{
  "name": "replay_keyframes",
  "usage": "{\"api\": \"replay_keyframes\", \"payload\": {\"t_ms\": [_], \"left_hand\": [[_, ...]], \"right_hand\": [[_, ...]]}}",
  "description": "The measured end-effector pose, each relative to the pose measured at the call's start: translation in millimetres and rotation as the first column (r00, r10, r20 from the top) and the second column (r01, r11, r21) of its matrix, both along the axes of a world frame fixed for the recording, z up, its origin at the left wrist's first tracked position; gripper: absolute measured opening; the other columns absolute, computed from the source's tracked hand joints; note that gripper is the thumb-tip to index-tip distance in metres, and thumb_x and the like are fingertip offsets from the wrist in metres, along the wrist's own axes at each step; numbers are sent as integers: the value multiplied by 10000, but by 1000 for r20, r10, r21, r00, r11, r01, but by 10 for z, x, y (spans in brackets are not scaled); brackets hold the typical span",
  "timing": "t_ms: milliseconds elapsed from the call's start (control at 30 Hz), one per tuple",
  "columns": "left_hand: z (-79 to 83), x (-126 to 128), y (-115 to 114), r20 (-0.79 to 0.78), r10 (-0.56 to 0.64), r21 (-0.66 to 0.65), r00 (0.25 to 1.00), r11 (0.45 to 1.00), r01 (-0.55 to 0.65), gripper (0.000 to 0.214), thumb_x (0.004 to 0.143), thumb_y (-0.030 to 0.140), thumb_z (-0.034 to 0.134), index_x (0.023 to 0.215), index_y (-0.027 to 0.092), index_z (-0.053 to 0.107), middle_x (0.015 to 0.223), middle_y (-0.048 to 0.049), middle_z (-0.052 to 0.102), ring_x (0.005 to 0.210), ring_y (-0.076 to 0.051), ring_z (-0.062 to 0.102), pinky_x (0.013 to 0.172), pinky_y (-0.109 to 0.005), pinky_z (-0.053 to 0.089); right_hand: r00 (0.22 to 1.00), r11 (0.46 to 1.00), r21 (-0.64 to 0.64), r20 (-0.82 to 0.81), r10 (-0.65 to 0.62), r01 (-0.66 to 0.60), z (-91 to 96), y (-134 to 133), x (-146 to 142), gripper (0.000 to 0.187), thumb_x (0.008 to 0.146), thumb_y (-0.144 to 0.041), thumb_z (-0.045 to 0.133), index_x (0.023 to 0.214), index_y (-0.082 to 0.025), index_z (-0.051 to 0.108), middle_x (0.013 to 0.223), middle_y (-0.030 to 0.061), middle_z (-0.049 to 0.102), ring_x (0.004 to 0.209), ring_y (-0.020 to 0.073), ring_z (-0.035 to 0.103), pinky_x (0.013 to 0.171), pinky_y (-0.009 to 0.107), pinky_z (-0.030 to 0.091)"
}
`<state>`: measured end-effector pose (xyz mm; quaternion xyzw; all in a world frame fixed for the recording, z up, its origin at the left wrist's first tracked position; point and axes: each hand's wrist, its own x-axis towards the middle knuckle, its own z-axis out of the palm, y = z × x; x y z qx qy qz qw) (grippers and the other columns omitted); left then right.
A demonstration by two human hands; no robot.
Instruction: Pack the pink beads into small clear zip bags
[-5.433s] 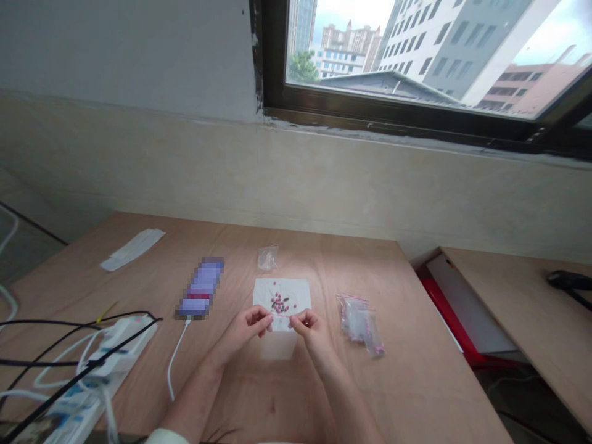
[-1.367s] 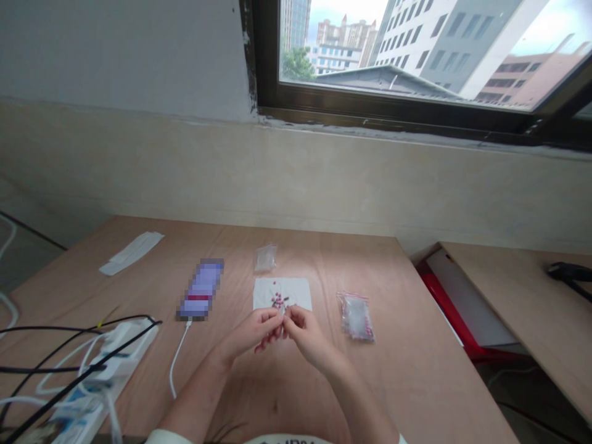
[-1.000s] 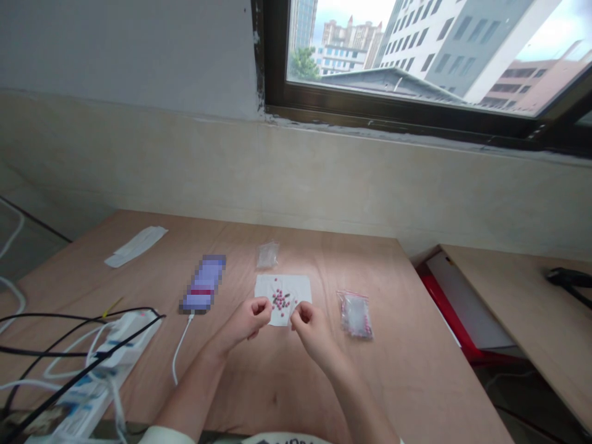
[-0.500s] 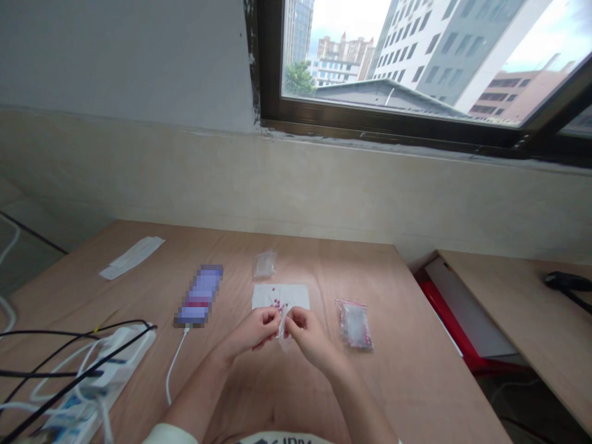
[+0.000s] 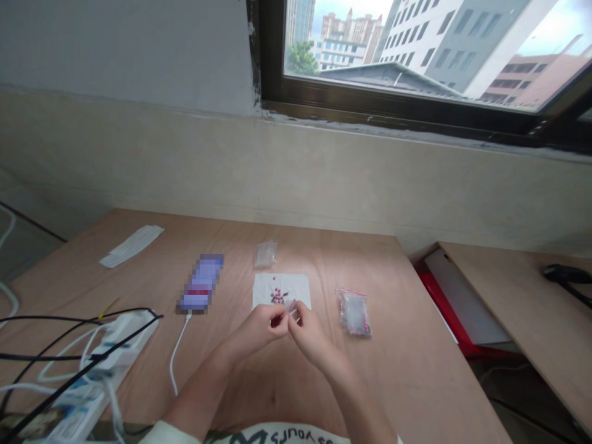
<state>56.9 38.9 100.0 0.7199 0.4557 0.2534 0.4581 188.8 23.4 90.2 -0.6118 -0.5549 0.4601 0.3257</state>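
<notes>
Your two hands are close together over the lower edge of the white paper sheet (image 5: pixel 298 285), and they are almost touching. Your right hand (image 5: pixel 312 336) is nearly closed, and its fingertips (image 5: pixel 294 316) pinch a small clear plastic piece (image 5: pixel 291 306), which looks like a tiny bag. Your left hand (image 5: pixel 259 327) is curled next to it, but I cannot tell if it also has hold of the piece, because the fingers hide this part.

On the paper, a little above your hands, lie small round beads (image 5: pixel 277 296) in a loose group. Most of them are pink-red and a few are dark. To the right of the paper, a clear zip bag (image 5: pixel 354 313) with a red edge lies flat on the bench (image 5: pixel 407 370), with pink beads inside along its edge. Behind the paper is another small clear bag (image 5: pixel 265 254), with no colored beads visible in it. On the left are a blurred phone (image 5: pixel 202 283) with a white cable (image 5: pixel 174 364) and a white power strip (image 5: pixel 108 357).
</notes>
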Motion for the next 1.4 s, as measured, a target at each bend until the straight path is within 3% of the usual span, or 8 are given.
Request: {"api": "replay_keyframes", "payload": {"t_ms": [267,467,600,733,867,1000,1233,1400], "left_hand": [[101,-40,-86,33,-23,-14,999,1000,23,247,751,243,405,522,152,416,506,62,333,484,-65,316,447,-181,239],[-129,-250,64,213,243,-266,946,946,-183,257,787,419,392,821,179,480,685,26,478,575,-90,441,502,-188,355],[-276,-282,45,305,176,-451,936,892,-21,314,768,455,429,866,165,501,701,5,518,634,-115,506,575,-230,416],[-414,-293,32,324,265,-537,908,842,-54,326,690,467,534,743,150,478,564,52,468,466,-75,473,450,-205,402],[-518,-398,87,291,439,-529,850,814,-239,345,642,461,581,712,148,456,550,56,497,419,-61,466,387,-180,390],[-560,-502,122,260,534,-505,804,785,-358,344,628,446,596,718,140,468,557,42,536,426,-67,481,391,-184,408],[-680,-523,155,242,567,-490,788,772,-405,360,607,455,604,705,137,470,535,35,549,413,-74,492,385,-192,419],[-740,-533,200,247,560,-486,791,778,-398,355,607,448,607,703,135,469,537,35,557,408,-68,489,381,-185,412]], "right_hand": [[985,975,-210,-136,-104,74,-133,95,34,162,572,-124,400,683,-148,515,471,-36,460,371,84,425,333,180,291],[916,965,-248,-400,-19,-88,-41,165,104,250,624,-377,492,693,-138,512,489,-27,501,297,63,389,289,195,292],[866,936,-262,-493,82,-237,-91,180,41,292,605,-430,532,640,-144,482,476,-27,506,274,59,374,277,199,283],[895,941,-330,-438,-83,-74,-242,186,-50,280,576,-391,565,691,-168,441,416,-75,445,268,69,373,264,190,293],[862,964,-243,-459,-215,111,-356,140,-66,319,625,-443,532,740,-203,356,530,-63,508,322,71,424,305,189,336],[889,989,-145,-446,-100,39,-410,95,-94,309,672,-468,501,771,-195,394,655,-15,552,407,68,463,354,179,346],[953,991,-45,-272,-133,125,-557,185,-162,253,649,-323,561,825,-184,445,637,-36,505,465,72,446,429,185,356],[957,997,-46,-279,-75,65,-646,247,-128,184,652,-336,553,683,-160,516,594,-25,504,477,78,433,433,189,338]]}}
